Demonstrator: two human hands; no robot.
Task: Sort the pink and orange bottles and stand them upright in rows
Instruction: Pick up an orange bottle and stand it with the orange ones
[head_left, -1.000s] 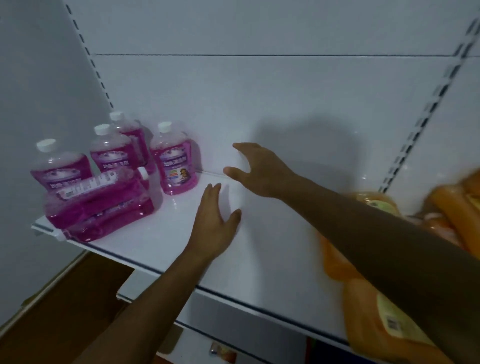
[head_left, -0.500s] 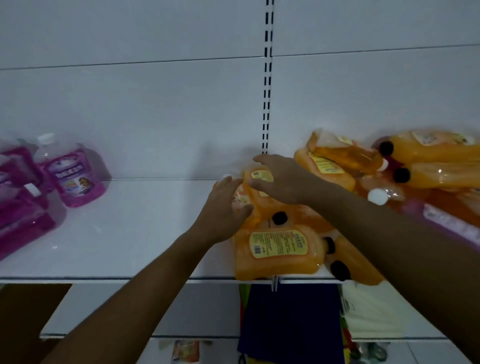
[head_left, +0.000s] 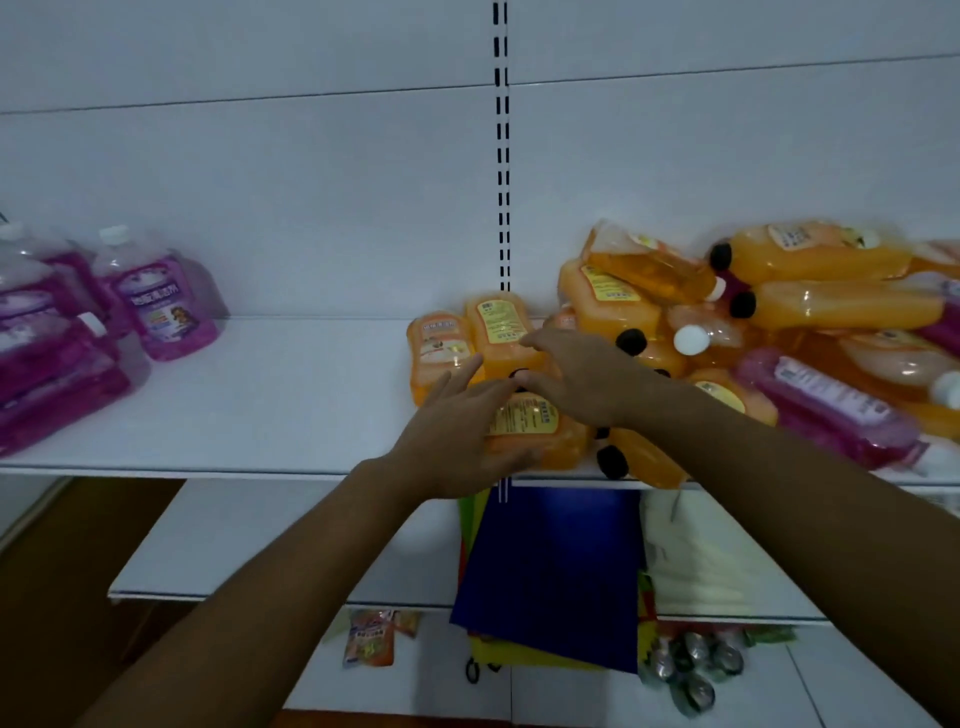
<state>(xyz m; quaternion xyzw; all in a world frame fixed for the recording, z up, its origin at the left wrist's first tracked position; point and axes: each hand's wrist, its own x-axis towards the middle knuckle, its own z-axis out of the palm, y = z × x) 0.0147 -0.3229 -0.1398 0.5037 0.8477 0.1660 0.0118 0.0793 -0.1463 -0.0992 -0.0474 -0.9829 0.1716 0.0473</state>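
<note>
The long white shelf (head_left: 260, 415) holds a big messy heap of orange bottles (head_left: 779, 312) on the right and pink bottles (head_left: 161, 301) on the left. The left hand (head_left: 457, 441) and right hand (head_left: 576, 374) touch one lying orange bottle (head_left: 530, 426); I cannot tell either grip.

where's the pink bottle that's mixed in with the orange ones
In the head view it lies on its side at the right end of the shelf: the pink bottle rests against the orange pile, right of both hands.

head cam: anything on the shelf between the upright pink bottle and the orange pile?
Nothing: in the head view the shelf is bare white between the upright pink bottle and the orange pile.
</note>
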